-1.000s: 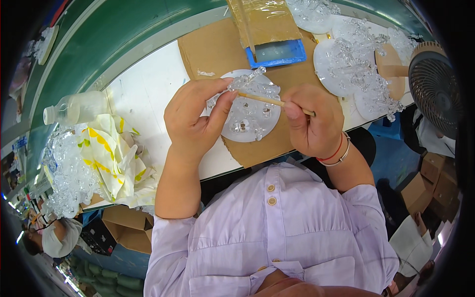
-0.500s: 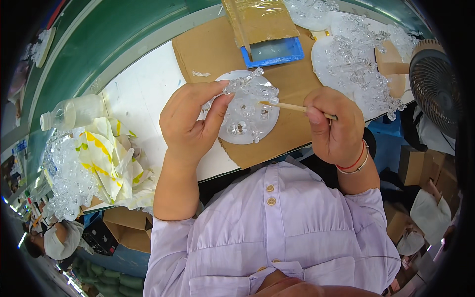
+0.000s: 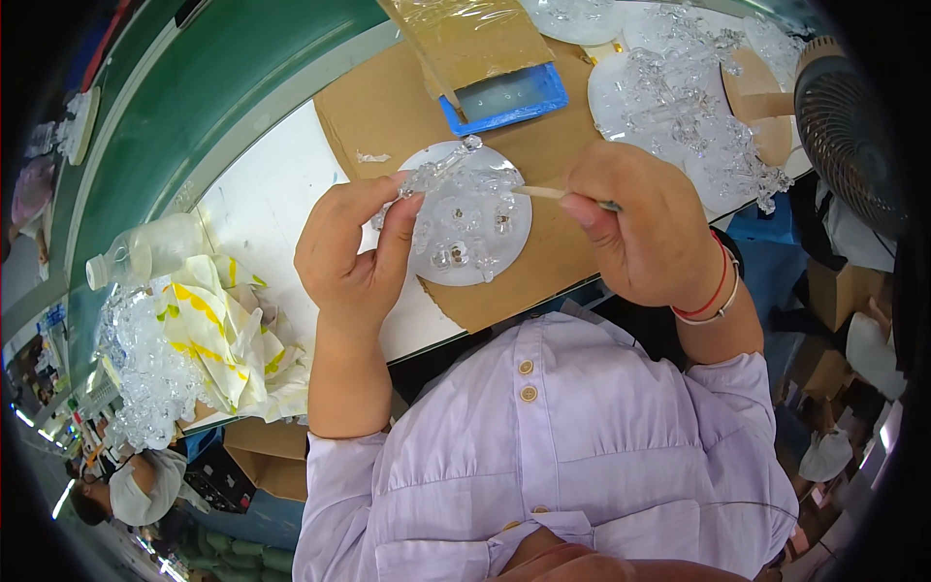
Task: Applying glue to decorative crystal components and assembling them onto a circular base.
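A worker's left hand (image 3: 354, 257) pinches one clear plastic piece (image 3: 441, 175) between thumb and forefinger above a round white plate (image 3: 509, 247), while the right hand (image 3: 640, 228), fingers pressed together, grips one thin wooden stick (image 3: 541, 192) touching it. Beyond lie one cardboard sheet (image 3: 388, 112) and one blue tray (image 3: 509, 102).

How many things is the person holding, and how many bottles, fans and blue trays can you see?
Clear plastic piece in the left hand: 1
Thin wooden stick in the right hand: 1
Plastic bottle: 1
Fan: 1
Blue tray: 1
Total: 5
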The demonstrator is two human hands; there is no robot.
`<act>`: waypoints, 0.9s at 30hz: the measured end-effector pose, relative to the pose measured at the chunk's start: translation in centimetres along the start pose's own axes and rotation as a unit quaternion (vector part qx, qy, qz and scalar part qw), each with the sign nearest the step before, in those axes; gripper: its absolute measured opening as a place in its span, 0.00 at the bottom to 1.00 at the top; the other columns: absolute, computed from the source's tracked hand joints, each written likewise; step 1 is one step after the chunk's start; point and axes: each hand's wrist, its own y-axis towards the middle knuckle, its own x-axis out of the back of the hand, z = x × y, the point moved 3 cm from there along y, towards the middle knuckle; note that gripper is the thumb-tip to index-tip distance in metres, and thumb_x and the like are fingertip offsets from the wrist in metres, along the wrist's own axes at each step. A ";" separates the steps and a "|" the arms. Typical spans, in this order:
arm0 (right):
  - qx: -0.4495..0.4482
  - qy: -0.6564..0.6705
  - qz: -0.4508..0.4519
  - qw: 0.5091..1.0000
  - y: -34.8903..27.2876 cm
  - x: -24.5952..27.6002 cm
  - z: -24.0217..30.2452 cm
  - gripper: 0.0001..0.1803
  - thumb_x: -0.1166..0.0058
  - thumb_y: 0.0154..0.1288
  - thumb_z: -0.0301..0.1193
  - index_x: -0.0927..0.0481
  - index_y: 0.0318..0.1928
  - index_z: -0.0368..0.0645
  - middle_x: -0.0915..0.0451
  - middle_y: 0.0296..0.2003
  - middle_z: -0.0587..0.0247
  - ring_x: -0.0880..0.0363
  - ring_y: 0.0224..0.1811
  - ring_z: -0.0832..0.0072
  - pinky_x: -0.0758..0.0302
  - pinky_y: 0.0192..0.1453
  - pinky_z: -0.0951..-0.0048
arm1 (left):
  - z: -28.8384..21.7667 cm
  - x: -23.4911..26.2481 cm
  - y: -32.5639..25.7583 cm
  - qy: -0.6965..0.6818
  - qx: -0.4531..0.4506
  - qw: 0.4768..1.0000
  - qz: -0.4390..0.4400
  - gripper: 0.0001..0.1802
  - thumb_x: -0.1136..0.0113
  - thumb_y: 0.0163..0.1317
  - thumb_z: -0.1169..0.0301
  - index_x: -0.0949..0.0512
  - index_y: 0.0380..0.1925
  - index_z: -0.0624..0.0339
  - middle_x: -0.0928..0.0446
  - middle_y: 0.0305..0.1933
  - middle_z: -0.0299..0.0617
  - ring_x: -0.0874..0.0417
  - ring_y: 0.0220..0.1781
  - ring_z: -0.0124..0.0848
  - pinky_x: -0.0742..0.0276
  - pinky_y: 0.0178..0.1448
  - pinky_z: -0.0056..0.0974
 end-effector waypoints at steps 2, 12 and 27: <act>-0.007 -0.001 -0.017 1.000 -0.7 0.1 -0.5 0.06 0.48 0.65 0.21 0.31 0.39 0.35 0.26 0.28 0.51 0.25 0.26 0.58 0.28 0.28 0.68 | -0.1 0.0 0.0 -0.001 0.001 1.000 0.001 0.11 0.30 0.49 0.83 0.20 0.33 0.65 0.18 0.29 0.44 0.19 0.28 0.32 0.25 0.33 0.30; -0.032 0.071 -0.126 0.989 -4.5 -0.3 -2.6 0.05 0.52 0.69 0.23 0.32 0.42 0.35 0.23 0.30 0.51 0.24 0.28 0.64 0.27 0.32 0.71 | 0.8 0.0 -0.9 -0.038 0.043 0.998 -0.005 0.10 0.33 0.53 0.82 0.21 0.36 0.68 0.19 0.33 0.44 0.20 0.32 0.29 0.25 0.40 0.29; 0.027 0.080 -0.149 0.985 -8.1 -0.6 -2.5 0.05 0.52 0.67 0.21 0.33 0.42 0.37 0.24 0.32 0.52 0.26 0.26 0.62 0.27 0.30 0.67 | -1.2 0.2 0.3 0.065 0.079 0.994 0.033 0.16 0.33 0.56 0.79 0.20 0.46 0.64 0.19 0.38 0.41 0.21 0.33 0.26 0.23 0.41 0.29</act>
